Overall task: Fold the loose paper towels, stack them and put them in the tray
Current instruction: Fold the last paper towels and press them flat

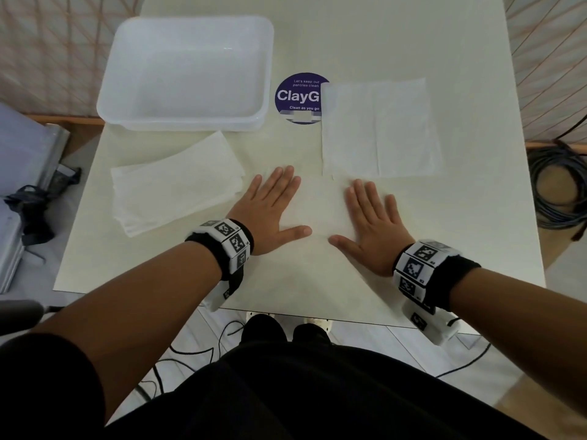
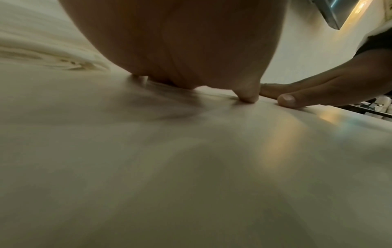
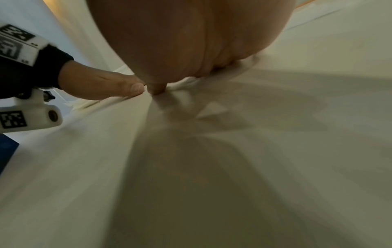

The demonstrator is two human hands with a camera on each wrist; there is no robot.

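Observation:
A folded white paper towel (image 1: 320, 204) lies flat at the middle of the table. My left hand (image 1: 270, 208) presses on its left part with straight spread fingers. On its right part rests my right hand (image 1: 371, 217), flat in the same way. The two thumbs point at each other a little apart. A stack of folded towels (image 1: 174, 182) lies to the left. One unfolded towel (image 1: 378, 128) lies at the back right. The empty white plastic tray (image 1: 111, 103) stands at the back left. Both wrist views show only a palm (image 2: 191, 50) (image 3: 191, 33) flat on the towel.
A round purple sticker (image 1: 298, 96) sits on the table between tray and unfolded towel, partly covered by it. Coiled cable (image 1: 559, 185) lies on the floor to the right. Grey cases (image 1: 19, 173) stand to the left of the table.

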